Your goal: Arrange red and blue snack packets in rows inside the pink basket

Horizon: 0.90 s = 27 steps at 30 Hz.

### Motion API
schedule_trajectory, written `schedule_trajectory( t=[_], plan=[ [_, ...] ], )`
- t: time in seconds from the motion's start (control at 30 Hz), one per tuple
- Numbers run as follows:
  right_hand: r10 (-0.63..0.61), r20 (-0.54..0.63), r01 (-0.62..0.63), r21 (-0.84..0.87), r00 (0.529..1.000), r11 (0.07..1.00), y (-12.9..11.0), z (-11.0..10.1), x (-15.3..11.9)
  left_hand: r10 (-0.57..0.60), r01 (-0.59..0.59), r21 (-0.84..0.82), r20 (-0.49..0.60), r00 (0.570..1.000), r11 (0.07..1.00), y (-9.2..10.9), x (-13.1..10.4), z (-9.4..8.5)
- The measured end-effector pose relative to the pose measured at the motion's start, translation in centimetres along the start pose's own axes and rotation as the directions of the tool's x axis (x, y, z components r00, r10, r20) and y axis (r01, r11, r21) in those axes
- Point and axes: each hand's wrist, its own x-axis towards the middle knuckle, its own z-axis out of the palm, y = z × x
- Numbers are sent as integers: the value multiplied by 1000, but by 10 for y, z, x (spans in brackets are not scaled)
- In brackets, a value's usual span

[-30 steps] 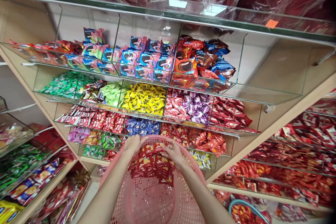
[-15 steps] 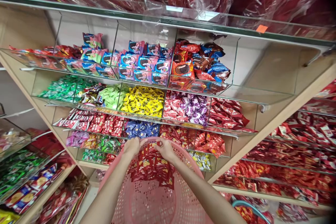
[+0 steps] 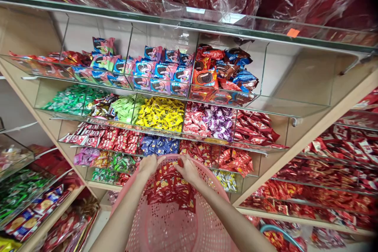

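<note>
At the far rim of the basket (image 3: pixel 168 230): the left hand (image 3: pixel 148 166), closed on the rim, left of the middle.
Right hand (image 3: pixel 187 170): just beside the left at the same rim, thumb and fingers drawn narrow; I cannot tell whether they grip the rim or a packet.
Packets (image 3: pixel 165 191): a red pile inside the basket, heaped against its far wall, below and between the hands; the right hand partly covers some.
Packet print: small round orange pictures on several; lettering too small to read.
Cookie packs (image 3: pixel 164 70): along an upper shelf's front edge, blue and pink, picturing dark sandwich cookies; brand unreadable.
Purple sweets (image 3: pixel 222 122): one shelf lower, white Chinese characters on purple; the first looks like 皮.
Yellow sweets (image 3: pixel 162 114): left of the purple ones, dark print, illegible.
Sticker (image 3: pixel 293 32): orange, on the top shelf's front edge, towards its right corner.
</note>
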Motion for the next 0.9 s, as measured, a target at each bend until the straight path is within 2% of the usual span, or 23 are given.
schedule_trajectory(
  t=[0.17,0.3,0.53,0.67,0.8,0.9],
  plan=[
    [-29,-35,28,-37,999,999,-1,-15,0,-16,16,-21,10,1000,1000,1,-1,-1],
    [-51,16,51,-15,999,999,0,-21,-3,-28,28,-30,13,1000,999,0,0,1],
    [-286,95,297,-136,953,945,-3,-4,-14,-1,1,1,-10,1000,1000,-1,1,4],
    [-308,135,331,-209,942,920,-7,7,-15,6,-5,32,-14,1000,999,0,1,4],
    [-329,95,340,-155,940,928,-10,4,-12,11,-10,31,-18,1000,999,1,0,2],
    [-296,-12,294,-83,955,952,-6,-15,1,-1,1,9,-4,1000,1000,1,0,1]
  ],
)
